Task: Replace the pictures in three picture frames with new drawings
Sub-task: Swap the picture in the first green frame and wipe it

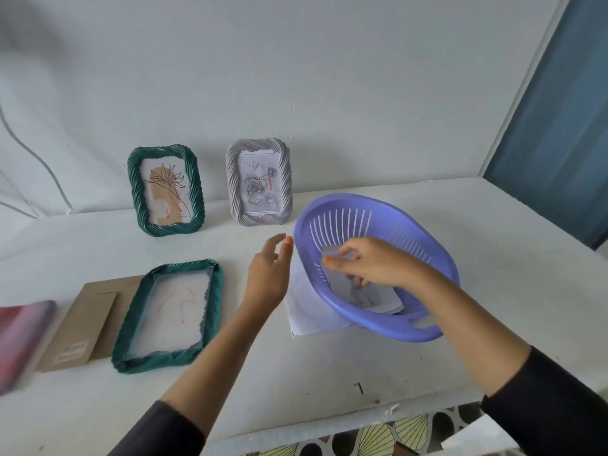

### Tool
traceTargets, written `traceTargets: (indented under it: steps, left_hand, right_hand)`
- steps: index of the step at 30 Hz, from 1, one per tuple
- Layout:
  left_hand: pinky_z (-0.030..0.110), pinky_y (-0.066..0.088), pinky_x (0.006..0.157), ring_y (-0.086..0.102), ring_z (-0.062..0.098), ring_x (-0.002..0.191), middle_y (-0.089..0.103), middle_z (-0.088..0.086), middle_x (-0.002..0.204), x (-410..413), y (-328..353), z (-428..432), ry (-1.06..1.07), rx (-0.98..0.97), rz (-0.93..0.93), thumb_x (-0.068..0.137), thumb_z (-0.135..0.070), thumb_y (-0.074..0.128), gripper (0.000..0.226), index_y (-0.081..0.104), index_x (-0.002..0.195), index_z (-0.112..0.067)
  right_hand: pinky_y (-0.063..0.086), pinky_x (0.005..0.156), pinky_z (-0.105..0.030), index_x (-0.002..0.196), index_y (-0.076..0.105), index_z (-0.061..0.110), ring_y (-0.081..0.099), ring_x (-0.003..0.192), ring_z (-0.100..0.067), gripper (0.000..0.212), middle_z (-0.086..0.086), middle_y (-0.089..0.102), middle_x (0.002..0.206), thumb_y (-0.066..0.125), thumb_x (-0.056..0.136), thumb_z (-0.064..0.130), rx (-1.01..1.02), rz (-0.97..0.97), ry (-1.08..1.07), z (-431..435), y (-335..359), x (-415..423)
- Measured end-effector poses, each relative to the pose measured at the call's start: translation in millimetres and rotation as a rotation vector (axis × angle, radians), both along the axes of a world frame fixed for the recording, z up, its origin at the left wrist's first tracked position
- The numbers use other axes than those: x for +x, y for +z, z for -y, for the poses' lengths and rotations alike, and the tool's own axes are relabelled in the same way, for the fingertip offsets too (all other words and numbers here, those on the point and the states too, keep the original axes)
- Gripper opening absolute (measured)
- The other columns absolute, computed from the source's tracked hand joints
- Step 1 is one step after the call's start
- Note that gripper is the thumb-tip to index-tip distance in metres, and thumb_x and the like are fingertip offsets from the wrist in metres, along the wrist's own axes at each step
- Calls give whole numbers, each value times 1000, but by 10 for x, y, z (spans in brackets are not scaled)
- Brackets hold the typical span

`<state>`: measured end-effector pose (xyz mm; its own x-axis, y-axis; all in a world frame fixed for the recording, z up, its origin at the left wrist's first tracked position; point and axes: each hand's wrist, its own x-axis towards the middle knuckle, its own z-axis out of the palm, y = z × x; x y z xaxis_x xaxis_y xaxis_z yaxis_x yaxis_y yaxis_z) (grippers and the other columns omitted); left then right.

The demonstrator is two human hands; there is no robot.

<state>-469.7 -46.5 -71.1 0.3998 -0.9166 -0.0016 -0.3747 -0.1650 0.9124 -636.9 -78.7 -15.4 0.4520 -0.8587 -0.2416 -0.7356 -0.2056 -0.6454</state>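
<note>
At six o'clock, closest to me, a small dark screw (359, 387) lay loose on the table (296, 373). My sleeve could easily have swept it over the edge.

At nine o'clock the open green frame (167, 315) lay flat, with its backing board (82, 324) just beside it on the left. The opening showed a pale surface with red marks, and I could not tell whether that was glass or paper.

At twelve my left hand (269, 274) hovered with its fingers loosely spread, holding nothing. At one o'clock my right hand (362, 264) was inside the purple basket (427, 334), pinching the top of the stacked drawings (375, 299) between thumb and fingertips.

The basket sat tilted, partly on a white sheet (306, 307). With nothing steadying it, I judged that a pull might rock or drag it, crease the paper, or lift two sheets at once.

Farther off, at eleven and twelve, the standing green frame (166, 190) and the grey frame (259, 182) stood near the wall. A careless swing of my arm could have tipped them.
</note>
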Motion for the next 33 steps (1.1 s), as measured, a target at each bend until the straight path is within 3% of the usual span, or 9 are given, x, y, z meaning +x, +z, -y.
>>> traceTargets:
  steps: [3, 6, 10, 16, 20, 25, 29, 31, 33]
  left_hand:
    - [36, 52, 81, 58, 23, 71, 61, 5, 93, 19, 141, 89, -169, 63, -50, 91, -29, 55, 37, 50, 128, -27]
    - [29, 50, 75, 51, 15, 60, 56, 2, 70, 25, 212, 167, -241, 94, -147, 89, -11, 55, 36, 56, 124, -19]
    - [34, 54, 83, 52, 15, 62, 56, 3, 66, 40, 205, 200, -221, 88, -181, 87, -9, 57, 35, 59, 121, -20]
    - [40, 54, 92, 54, 22, 76, 59, 8, 74, 27, 174, 216, -222, 79, -205, 87, -9, 57, 37, 58, 123, -21]
    - [39, 53, 92, 54, 23, 77, 59, 7, 73, 46, 177, 215, -239, 79, -231, 87, -9, 57, 38, 58, 123, -22]
    - [35, 53, 88, 56, 22, 75, 61, 4, 77, 60, 180, 214, -257, 80, -239, 88, -11, 58, 40, 56, 126, -22]
    - [28, 52, 85, 59, 14, 69, 61, -1, 79, 72, 226, 194, -272, 107, -216, 90, -15, 57, 39, 55, 127, -27]
    - [30, 49, 84, 58, 17, 81, 63, 1, 90, 65, 226, 173, -275, 122, -176, 90, -19, 58, 40, 54, 129, -27]
    - [30, 43, 86, 55, 18, 98, 60, 0, 110, 53, 216, 158, -234, 84, -13, 89, -26, 59, 42, 53, 130, -28]
  right_hand:
    - [46, 76, -29, 107, 55, 9, 58, 91, -25, 45, -6, 60, 106, 59, 84, 47, -63, -336, -45, 205, -110, -143]
    - [43, 82, -28, 124, 53, 13, 58, 108, -27, 56, -8, 59, 122, 63, 81, 47, 5, -587, -77, 309, -262, -175]
    - [49, 83, -30, 117, 57, 10, 63, 101, -27, 64, -8, 61, 111, 72, 70, 51, 53, -726, -98, 367, -379, -167]
    - [41, 75, -31, 113, 56, 10, 60, 103, -28, 46, -7, 60, 112, 71, 78, 36, -45, -759, -142, 353, -330, -165]
    - [40, 67, -29, 84, 49, 8, 62, 85, -28, 18, -9, 58, 84, 65, 84, 15, -99, -742, -162, 384, -317, -196]
    - [39, 67, -32, 90, 43, 6, 49, 71, -25, 4, -4, 40, 68, 46, 89, 3, -138, -706, -158, 387, -329, -192]
    - [38, 69, -29, 99, 51, 9, 51, 82, -26, 12, -7, 50, 89, 42, 90, 7, -160, -653, -186, 355, -301, -205]
    - [36, 60, -26, 81, 48, 9, 51, 71, -23, 7, -5, 50, 80, 45, 88, 10, -193, -590, -229, 364, -278, -231]
    - [24, 49, -24, 60, 33, 12, 36, 54, -18, 29, -2, 37, 62, 47, 85, 13, -202, -476, -273, 391, -218, -266]
